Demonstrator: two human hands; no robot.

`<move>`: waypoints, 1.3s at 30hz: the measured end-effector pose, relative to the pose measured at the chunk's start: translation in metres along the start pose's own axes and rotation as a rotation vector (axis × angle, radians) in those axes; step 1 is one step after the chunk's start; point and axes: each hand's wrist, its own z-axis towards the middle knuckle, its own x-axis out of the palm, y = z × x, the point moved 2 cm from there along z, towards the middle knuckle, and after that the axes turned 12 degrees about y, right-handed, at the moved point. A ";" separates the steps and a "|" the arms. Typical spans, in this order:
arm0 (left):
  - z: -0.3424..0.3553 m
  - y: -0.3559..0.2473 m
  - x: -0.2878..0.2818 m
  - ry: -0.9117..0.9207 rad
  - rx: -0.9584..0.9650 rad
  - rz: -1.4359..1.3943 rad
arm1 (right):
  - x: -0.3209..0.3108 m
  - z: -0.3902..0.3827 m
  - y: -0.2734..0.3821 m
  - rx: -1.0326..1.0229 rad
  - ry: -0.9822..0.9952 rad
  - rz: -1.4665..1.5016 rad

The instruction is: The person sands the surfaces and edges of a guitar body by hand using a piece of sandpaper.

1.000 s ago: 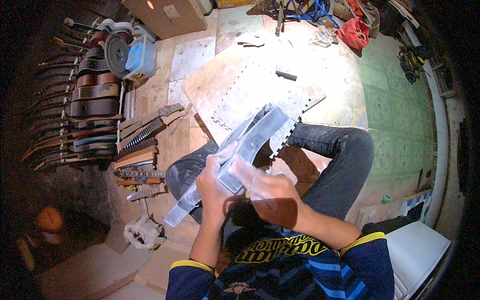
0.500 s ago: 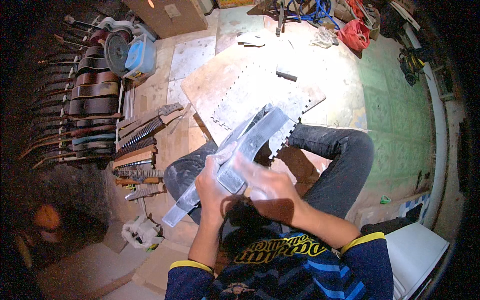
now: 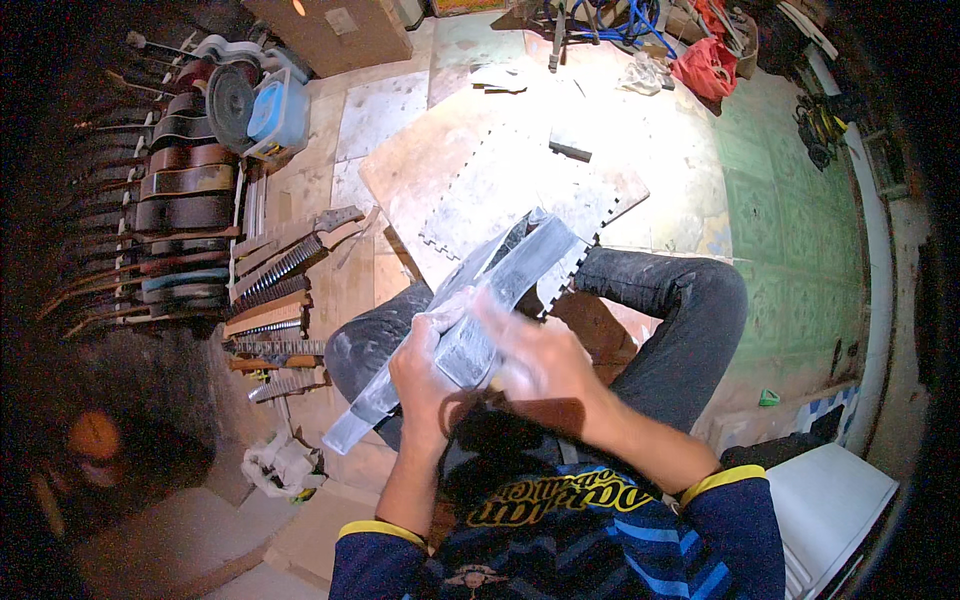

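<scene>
A long, pale grey, dust-coated guitar body (image 3: 535,258) lies tilted across my lap, seen along its edge. One narrow end (image 3: 350,428) points to the lower left, and the broad end reaches up and right. My left hand (image 3: 420,360) is closed round its near part, thumb on top. Against its right side lies my right hand (image 3: 540,360), whose fingers are smeared by motion. Whether that hand holds something thin cannot be made out. White dust covers the fingers of both hands.
A pale mat (image 3: 505,165) with toothed edges lies ahead, bearing a small grey block (image 3: 570,146). Guitar necks (image 3: 285,275) and a row of guitars (image 3: 190,185) stand left. A blue tub (image 3: 275,118), a red bag (image 3: 708,72) and a white box (image 3: 835,505) surround me.
My right hand has shifted slightly, still blurred beside the guitar body. My left hand keeps its hold, and the body has hardly moved.
</scene>
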 end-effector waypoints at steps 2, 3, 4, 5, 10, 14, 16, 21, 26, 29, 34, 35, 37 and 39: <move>-0.002 0.005 0.002 0.005 -0.036 -0.045 | 0.004 -0.009 0.013 -0.003 0.070 0.014; -0.003 0.009 0.003 0.007 -0.046 -0.052 | 0.006 -0.011 0.011 -0.013 0.091 -0.021; -0.003 0.011 0.004 0.008 -0.056 -0.058 | 0.013 -0.007 -0.014 -0.050 0.009 -0.021; -0.003 0.010 0.004 0.009 -0.057 -0.056 | 0.011 0.003 -0.023 -0.087 -0.073 -0.015; -0.002 0.005 0.001 -0.007 -0.026 0.013 | 0.008 -0.010 0.004 0.034 0.127 0.017; -0.007 0.020 0.009 0.026 -0.074 -0.099 | 0.004 0.010 -0.035 -0.088 -0.143 -0.047; -0.007 0.013 0.003 0.000 -0.001 0.036 | 0.014 -0.009 -0.018 -0.118 -0.036 0.046; -0.005 0.014 0.010 -0.007 0.034 -0.013 | 0.011 -0.004 -0.018 -0.048 -0.050 -0.002; -0.010 0.022 0.005 0.000 -0.090 0.029 | 0.005 -0.012 0.004 0.059 0.149 0.207; -0.008 0.021 0.007 0.011 -0.026 0.057 | 0.001 0.003 -0.021 -0.099 -0.070 -0.021; -0.003 0.002 0.000 0.006 0.076 0.103 | 0.008 -0.014 -0.003 -0.031 0.089 0.206; -0.005 0.005 0.000 0.003 0.073 0.104 | 0.009 -0.016 0.002 -0.006 0.139 0.235; -0.005 0.007 0.005 0.026 0.068 0.107 | 0.006 -0.002 -0.032 -0.073 -0.084 -0.021; -0.006 0.012 0.005 0.020 0.016 0.078 | 0.007 0.001 -0.027 -0.072 -0.109 0.013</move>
